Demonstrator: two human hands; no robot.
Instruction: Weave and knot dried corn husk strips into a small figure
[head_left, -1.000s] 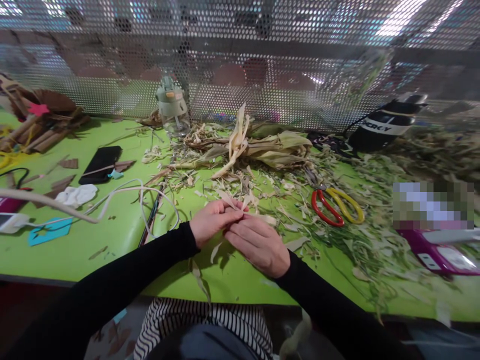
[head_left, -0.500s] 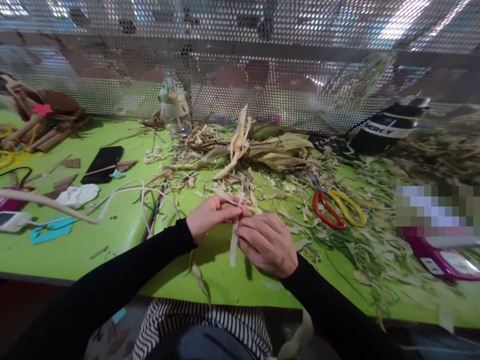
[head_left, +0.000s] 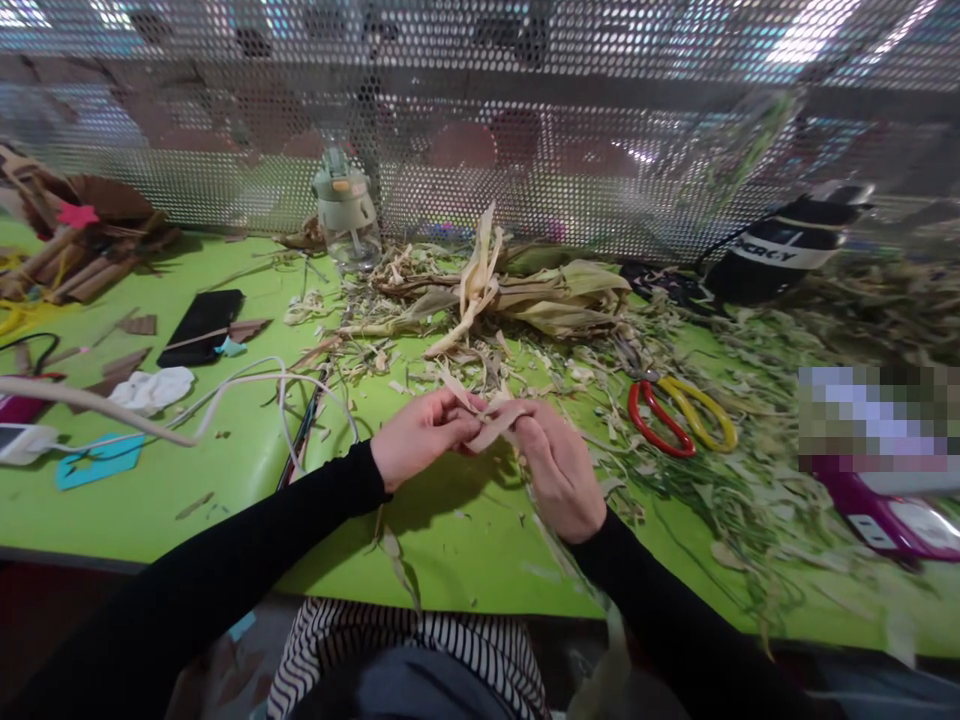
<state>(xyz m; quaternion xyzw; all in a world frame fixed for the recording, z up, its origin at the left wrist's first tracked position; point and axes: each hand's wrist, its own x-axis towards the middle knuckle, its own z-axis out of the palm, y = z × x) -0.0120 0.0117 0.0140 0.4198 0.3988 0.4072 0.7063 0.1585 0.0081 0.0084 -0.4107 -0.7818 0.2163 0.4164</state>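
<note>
My left hand is closed, pinching pale strips of corn husk between thumb and fingers above the green table. Close beside it, my right hand grips the other end of a flat strip, which slants up to the right between the two hands. Short husk ends stick up past my left fingertips. A longer greenish strip trails below my right hand toward the table edge. Just beyond lies a bundle of dried corn husks among scraps. Scissors with red and yellow handles rest to the right.
A clear bottle with a green lid stands at the back, near a perforated metal screen. A black phone and white cables lie left. Shredded husk covers the right side. A black bottle leans behind.
My right hand has moved slightly up and right. The strip that hung down between my hands is now folded up toward the right, held by my right fingers.
</note>
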